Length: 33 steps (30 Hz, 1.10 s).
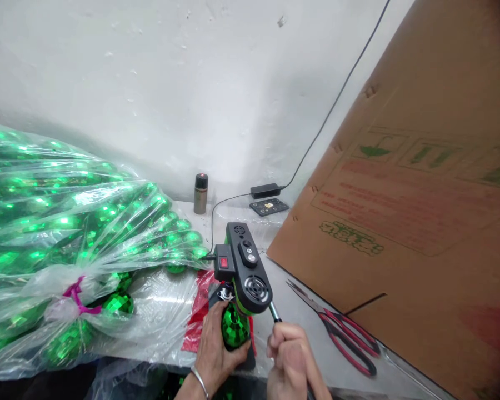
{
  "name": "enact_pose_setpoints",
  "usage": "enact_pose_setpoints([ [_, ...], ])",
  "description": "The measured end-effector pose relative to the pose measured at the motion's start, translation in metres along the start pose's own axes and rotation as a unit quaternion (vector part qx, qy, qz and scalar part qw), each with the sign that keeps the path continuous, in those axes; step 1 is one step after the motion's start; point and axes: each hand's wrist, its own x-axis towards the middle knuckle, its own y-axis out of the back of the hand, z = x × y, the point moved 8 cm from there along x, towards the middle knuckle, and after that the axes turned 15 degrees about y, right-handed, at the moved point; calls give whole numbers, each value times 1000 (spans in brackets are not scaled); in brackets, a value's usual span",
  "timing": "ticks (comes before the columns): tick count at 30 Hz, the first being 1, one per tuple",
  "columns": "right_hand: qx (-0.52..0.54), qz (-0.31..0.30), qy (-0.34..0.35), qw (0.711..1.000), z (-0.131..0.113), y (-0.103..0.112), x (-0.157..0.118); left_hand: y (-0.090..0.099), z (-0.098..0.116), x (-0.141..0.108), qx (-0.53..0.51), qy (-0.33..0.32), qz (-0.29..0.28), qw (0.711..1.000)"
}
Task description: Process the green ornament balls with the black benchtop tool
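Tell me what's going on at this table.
Someone is working a black machine by hand. The left hand holds a shiny green ball at the machine's near end, and the right hand grips the handle beside it. To the left lies a clear bag full of similar balls, gathered with a pink tie. Scissors lie to the right, next to a big cardboard box.

Scuffed white wall (183, 100) behind a grey-white tabletop (277, 268)
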Motion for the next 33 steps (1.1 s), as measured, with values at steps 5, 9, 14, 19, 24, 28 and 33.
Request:
enact_pose_setpoints([
  [5, -7, 1, -13, 1000, 6, 3, -5, -2, -3, 0, -1, 6, -4, 1000],
  [9, -3, -3, 5, 1000, 7, 3, -4, -2, -3, 1, -7, 14, -12, 1000],
  [14, -1, 0, 30, 1000, 3, 1, 0, -3, -2, 3, -5, 17, -21, 1000],
  [19, -2, 17, -1, 1000, 10, 5, -3, -4, -2, 2, -7, 17, -9, 1000],
  [24, -4, 3, -25, 1000, 24, 10, -11, -5, 0, 2, -7, 6, -6, 1000],
  [28, -4, 7, -22, 1000, 27, 13, -10, -5, 2, 3, -10, 8, -8, 1000],
  [33, -12, 6, -39, 999, 26, 13, -6, -9, 4, 5, -8, 9, -15, 1000],
])
